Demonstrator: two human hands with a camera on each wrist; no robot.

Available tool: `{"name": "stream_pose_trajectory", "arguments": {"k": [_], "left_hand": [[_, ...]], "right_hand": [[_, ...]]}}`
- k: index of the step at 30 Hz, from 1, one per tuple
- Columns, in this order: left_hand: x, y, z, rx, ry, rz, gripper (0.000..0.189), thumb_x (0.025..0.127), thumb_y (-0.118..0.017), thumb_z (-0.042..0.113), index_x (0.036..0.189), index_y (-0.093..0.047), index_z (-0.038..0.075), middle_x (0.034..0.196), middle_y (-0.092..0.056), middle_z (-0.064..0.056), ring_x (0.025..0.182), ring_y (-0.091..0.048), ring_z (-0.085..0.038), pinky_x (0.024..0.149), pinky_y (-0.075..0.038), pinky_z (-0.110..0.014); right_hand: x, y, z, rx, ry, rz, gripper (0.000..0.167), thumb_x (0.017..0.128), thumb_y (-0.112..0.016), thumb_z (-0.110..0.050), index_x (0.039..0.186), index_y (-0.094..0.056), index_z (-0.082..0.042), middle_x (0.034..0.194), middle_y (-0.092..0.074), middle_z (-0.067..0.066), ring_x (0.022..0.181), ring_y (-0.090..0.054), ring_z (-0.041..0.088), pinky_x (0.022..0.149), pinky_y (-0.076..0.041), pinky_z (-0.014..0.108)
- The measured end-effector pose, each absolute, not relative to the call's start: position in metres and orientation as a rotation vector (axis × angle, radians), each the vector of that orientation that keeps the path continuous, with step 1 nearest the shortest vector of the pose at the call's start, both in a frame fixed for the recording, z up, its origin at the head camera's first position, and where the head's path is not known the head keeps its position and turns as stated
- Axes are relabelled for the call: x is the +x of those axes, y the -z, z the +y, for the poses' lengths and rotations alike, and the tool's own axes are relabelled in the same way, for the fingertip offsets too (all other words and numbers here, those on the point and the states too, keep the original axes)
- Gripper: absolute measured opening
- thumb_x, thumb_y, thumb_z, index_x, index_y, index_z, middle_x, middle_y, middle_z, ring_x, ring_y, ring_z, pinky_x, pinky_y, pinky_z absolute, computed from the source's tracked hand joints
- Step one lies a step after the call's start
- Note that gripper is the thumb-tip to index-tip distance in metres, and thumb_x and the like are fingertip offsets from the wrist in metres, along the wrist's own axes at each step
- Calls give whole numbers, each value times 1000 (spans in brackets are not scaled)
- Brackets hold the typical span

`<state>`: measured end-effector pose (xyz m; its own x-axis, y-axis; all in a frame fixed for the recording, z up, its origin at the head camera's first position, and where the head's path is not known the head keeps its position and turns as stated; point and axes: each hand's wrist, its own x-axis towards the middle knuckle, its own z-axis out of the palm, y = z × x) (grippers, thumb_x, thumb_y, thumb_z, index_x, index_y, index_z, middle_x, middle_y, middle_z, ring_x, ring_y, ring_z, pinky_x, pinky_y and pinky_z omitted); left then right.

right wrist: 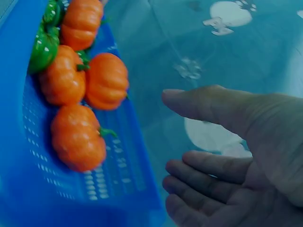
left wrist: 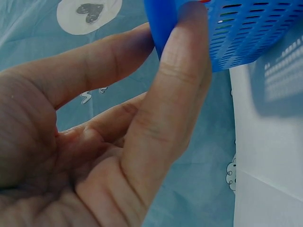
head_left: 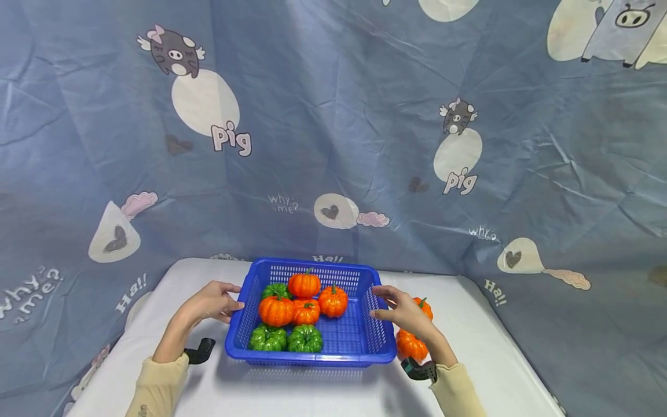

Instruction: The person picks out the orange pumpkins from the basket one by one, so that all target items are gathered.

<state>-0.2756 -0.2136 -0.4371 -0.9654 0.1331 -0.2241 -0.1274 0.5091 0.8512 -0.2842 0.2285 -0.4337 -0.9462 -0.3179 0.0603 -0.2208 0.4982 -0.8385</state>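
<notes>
Blue plastic basket, pinched at its left rim by the left hand. Inside, four orange pumpkins and three green pumpkins. Near the opposite rim, the right hand, loosely spread, gripping nothing. Beyond, two loose pumpkins on white cloth.

A makeshift curtained-off booth, wider room hidden: blue-grey fabric printed with cartoon pigs surrounds the white, flat-topped table left, far and right.

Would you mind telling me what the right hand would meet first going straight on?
The right hand would likely meet the blue basket first, though the gap's depth is unclear.
</notes>
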Motion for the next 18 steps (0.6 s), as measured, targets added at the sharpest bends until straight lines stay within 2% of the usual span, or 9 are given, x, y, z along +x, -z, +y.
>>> {"name": "stream_pose_trajectory", "arguments": {"k": [10,18], "left_hand": [[-276,437,-213,-14,-1419,2508,59,87,-69,8,134,-42,-15,89,-66,-17,71,-66,-18,66,-61,-37],[-276,438,-213,-27,-1408,2509,59,87,-69,8,135,-42,-15,88,-67,-16,71,-66,-17,67,-61,-37]], "right_hand": [[-307,439,191,-475,1364,2652,57,79,-79,-21,127,-58,0,130,-60,19,122,-55,37,104,-45,51],[-324,446,171,-450,1369,2615,59,78,-78,-12,128,-54,8,131,-56,26,123,-52,41,103,-45,50]]}}
